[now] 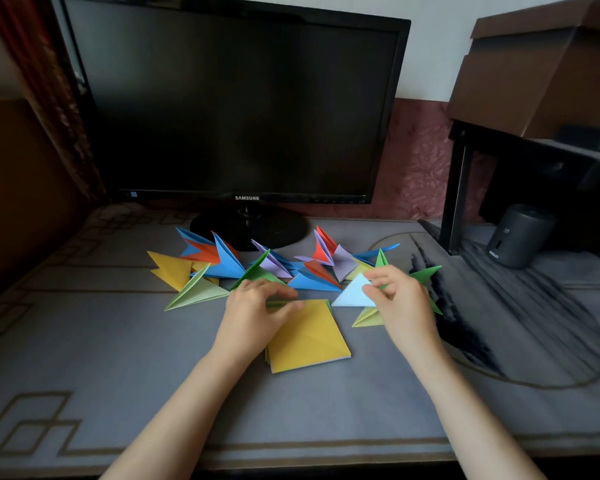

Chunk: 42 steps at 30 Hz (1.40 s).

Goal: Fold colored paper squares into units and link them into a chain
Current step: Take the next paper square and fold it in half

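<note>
A stack of paper squares with a yellow sheet on top lies in the middle of the desk. My left hand rests on its far left corner, with the fingers curled over the top edge near a green sheet. My right hand pinches a pale blue folded triangle just right of the stack. Behind both hands lies a row of several folded units in blue, orange, yellow, green and lilac. A pale yellow-green unit lies under my right hand.
A black monitor on a round stand stands right behind the folded units. A dark shelf unit with a cardboard box and a small dark cylinder fills the right side. The grey desk mat spreads out toward me.
</note>
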### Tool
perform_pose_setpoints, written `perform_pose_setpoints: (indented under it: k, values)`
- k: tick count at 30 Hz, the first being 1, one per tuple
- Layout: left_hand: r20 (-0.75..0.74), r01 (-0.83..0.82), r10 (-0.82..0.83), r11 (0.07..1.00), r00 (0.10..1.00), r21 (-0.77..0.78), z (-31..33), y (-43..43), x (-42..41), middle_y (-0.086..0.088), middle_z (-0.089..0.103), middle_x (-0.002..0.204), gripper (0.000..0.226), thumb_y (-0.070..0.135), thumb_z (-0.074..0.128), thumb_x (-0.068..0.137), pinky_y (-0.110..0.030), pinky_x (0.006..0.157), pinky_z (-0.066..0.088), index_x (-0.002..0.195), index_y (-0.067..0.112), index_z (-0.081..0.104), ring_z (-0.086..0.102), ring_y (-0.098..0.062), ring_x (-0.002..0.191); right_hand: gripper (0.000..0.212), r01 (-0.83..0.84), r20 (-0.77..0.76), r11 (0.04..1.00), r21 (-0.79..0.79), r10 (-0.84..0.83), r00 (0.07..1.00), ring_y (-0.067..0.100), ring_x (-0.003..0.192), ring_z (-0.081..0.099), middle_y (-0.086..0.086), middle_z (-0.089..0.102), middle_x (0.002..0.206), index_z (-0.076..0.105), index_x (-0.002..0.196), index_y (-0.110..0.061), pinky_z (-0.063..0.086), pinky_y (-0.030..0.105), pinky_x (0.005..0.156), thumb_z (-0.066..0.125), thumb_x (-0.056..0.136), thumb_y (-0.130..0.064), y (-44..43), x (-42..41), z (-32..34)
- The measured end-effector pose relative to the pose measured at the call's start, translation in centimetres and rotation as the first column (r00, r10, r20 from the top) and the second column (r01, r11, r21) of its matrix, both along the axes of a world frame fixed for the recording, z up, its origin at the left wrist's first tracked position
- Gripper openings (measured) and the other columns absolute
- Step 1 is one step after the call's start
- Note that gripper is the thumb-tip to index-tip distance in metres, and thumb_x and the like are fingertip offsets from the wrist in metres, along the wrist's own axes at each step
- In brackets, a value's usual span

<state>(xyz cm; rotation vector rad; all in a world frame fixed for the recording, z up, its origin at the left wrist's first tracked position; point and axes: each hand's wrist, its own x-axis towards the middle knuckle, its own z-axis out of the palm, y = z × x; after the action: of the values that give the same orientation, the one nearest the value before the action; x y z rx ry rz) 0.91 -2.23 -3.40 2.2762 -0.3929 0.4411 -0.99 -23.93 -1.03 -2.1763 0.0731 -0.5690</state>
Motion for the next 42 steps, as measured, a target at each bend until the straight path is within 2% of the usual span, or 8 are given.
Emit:
perform_pose_setpoints:
  k: [4,11,19,23,32,35,39,42]
  values:
    - [-0.108,-0.018,0.027,0.996,0.994,0.091,-0.2,0.0,0.0,0.007,0.063,0.108,0.049,0.059,0.076,0.065,-0.032,0.094,0.039,0.104,0.030,0.071,0.049,-0.015,0.108,0.016,0.112,-0.156,0.959,-0.260,-0.156,0.975,0.021,0.090,0.061,-0.009,0.064,0.093,0.064,0.103,-0.022,0.046,0.033,0.073,0.064,0.087,-0.020,-0.6,-0.5,-0.9]
    - [-0.153,0.001,0.019,0.991,0.988,0.134,-0.3,0.1,0.1,0.001,0.059,0.112,0.044,0.047,0.076,0.070,-0.031,0.095,0.038,0.110,0.029,0.069,0.046,-0.021,0.109,0.017,0.180,-0.177,0.879,-0.441,-0.282,0.943,0.023,0.104,0.057,-0.001,0.060,0.110,0.063,0.104,-0.020,0.043,0.032,0.078,0.060,0.090,-0.028,-0.6,-0.4,-1.4]
    - [-0.140,0.019,-0.020,1.000,0.990,-0.002,-0.1,0.0,0.2,0.011,0.055,0.096,0.040,0.034,0.084,0.065,-0.031,0.089,0.042,0.098,0.028,0.063,0.047,-0.014,0.101,0.012,0.249,-0.064,0.795,-0.553,-0.338,0.939,0.023,0.106,0.049,0.002,0.058,0.105,0.062,0.096,-0.019,0.039,0.032,0.075,0.061,0.089,-0.028,-0.4,-0.3,-1.4]
    - [-0.168,0.037,-0.060,0.990,0.984,-0.139,0.1,-0.1,0.0,0.021,0.054,0.093,0.037,0.022,0.084,0.067,-0.010,0.075,0.041,0.095,0.023,0.060,0.052,0.002,0.090,0.015,0.247,-0.052,0.743,-0.622,-0.355,0.934,0.024,0.104,0.048,0.003,0.061,0.102,0.067,0.096,-0.018,0.039,0.031,0.075,0.059,0.090,-0.030,-0.6,0.2,-1.6]
    - [-0.152,0.051,-0.104,0.947,0.983,-0.316,0.8,-0.3,-0.2,0.012,0.065,0.091,0.021,0.023,0.080,0.073,-0.009,0.068,0.044,0.086,0.030,0.064,0.059,-0.001,0.086,0.022,0.424,0.491,0.782,-0.456,-0.177,0.853,0.025,0.074,0.045,0.001,0.062,0.072,0.066,0.075,-0.015,0.039,0.036,0.065,0.051,0.087,-0.025,0.8,0.2,0.7]
    - [-0.135,0.088,-0.138,0.942,0.981,-0.324,1.0,-0.3,-0.3,0.013,0.067,0.088,0.017,0.022,0.079,0.075,-0.010,0.069,0.045,0.085,0.028,0.067,0.060,0.000,0.084,0.019,0.284,0.479,0.854,-0.437,-0.047,0.877,0.018,0.078,0.039,-0.003,0.062,0.076,0.067,0.078,-0.019,0.034,0.031,0.069,0.054,0.087,-0.028,2.1,0.2,1.4]
    - [-0.089,0.143,-0.184,0.926,0.979,-0.349,1.5,-0.5,-0.7,0.016,0.067,0.086,0.021,0.019,0.080,0.073,-0.006,0.070,0.042,0.082,0.032,0.066,0.060,0.006,0.081,0.032,-0.194,0.154,0.914,-0.355,0.262,0.953,0.010,0.088,0.044,-0.022,0.059,0.087,0.069,0.103,-0.027,0.037,0.023,0.081,0.059,0.082,-0.048,3.9,-0.2,1.9]
    - [-0.060,0.139,-0.175,0.911,0.983,-0.390,1.4,-0.5,-0.5,0.011,0.069,0.093,0.026,0.018,0.082,0.070,-0.008,0.075,0.043,0.090,0.027,0.067,0.061,0.003,0.085,0.021,-0.277,-0.006,0.932,-0.233,0.284,0.959,0.013,0.080,0.049,-0.011,0.057,0.079,0.070,0.099,-0.028,0.044,0.031,0.077,0.074,0.078,-0.028,4.4,-0.2,1.6]
